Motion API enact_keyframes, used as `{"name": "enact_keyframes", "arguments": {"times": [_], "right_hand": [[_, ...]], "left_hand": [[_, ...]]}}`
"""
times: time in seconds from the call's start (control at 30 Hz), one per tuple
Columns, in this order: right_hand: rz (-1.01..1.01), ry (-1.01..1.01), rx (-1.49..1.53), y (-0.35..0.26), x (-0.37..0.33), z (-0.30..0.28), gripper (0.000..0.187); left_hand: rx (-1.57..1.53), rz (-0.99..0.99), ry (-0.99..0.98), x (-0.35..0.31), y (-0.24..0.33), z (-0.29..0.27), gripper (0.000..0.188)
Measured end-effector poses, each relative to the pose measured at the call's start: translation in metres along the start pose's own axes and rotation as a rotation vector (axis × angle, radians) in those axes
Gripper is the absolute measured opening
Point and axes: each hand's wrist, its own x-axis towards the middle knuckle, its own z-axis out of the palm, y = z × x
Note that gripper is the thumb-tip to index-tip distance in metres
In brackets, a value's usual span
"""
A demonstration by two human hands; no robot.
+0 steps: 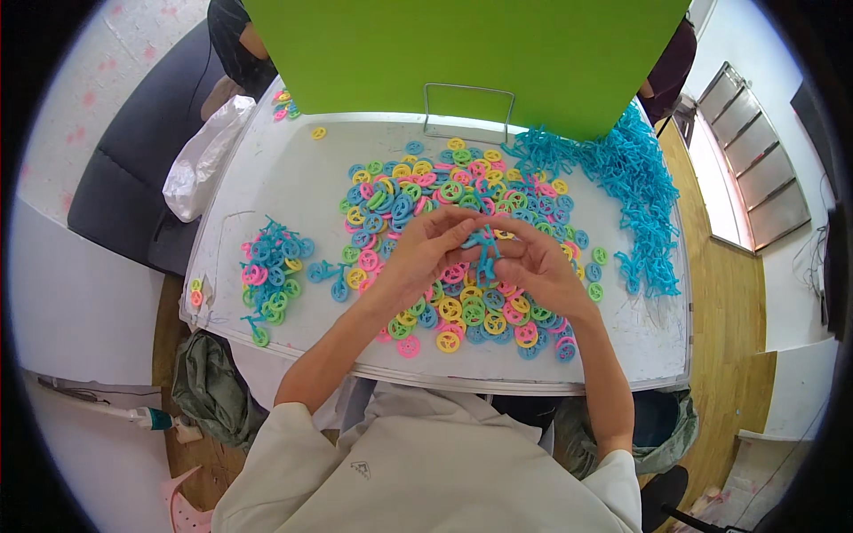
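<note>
Over the middle of the table, both hands meet around a small turquoise plastic frame piece (pixel 485 252) with thin branching arms. My left hand (pixel 426 247) pinches at its upper left, thumb against fingers. From the other side, the closed fingers and thumb of my right hand (pixel 537 266) grip it too. Fingers cover part of the piece, so whether a wheel is attached cannot be made out. Beneath the hands spreads a heap of small plastic wheels (pixel 450 309) in pink, yellow, green and blue.
A large pile of turquoise frame pieces (pixel 633 186) lies at the right. At the left is a cluster of frames with wheels (pixel 274 266). A green panel (pixel 462 58) and a wire stand (pixel 469 86) rise at the back. Two other people (pixel 240 44) sit beyond.
</note>
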Motion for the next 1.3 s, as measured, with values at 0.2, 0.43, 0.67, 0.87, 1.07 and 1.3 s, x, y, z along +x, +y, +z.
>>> {"name": "enact_keyframes", "arguments": {"times": [0.2, 0.43, 0.67, 0.87, 1.07, 1.3], "right_hand": [[0.093, 0.257, -0.255, 0.006, 0.002, -0.012, 0.032], [-0.017, 0.377, -0.104, 0.013, 0.006, -0.009, 0.035], [0.063, 0.478, -0.212, 0.009, 0.003, -0.016, 0.029], [-0.007, 0.546, -0.285, 0.019, 0.005, -0.015, 0.03], [0.012, 0.563, -0.309, 0.019, 0.007, -0.005, 0.031], [-0.004, 0.653, -0.341, 0.025, 0.004, 0.003, 0.028]], "left_hand": [[0.946, 0.355, 0.145, 0.0, 0.008, -0.005, 0.023], [1.577, 0.512, 0.145, -0.002, -0.012, -0.02, 0.024], [1.543, 0.776, 0.207, 0.008, -0.018, -0.017, 0.012], [0.581, 0.195, 0.164, 0.002, 0.004, -0.002, 0.01], [0.373, 0.131, 0.103, -0.003, 0.0, 0.004, 0.011], [0.351, 0.141, 0.089, 0.003, -0.009, 0.004, 0.014]]}}
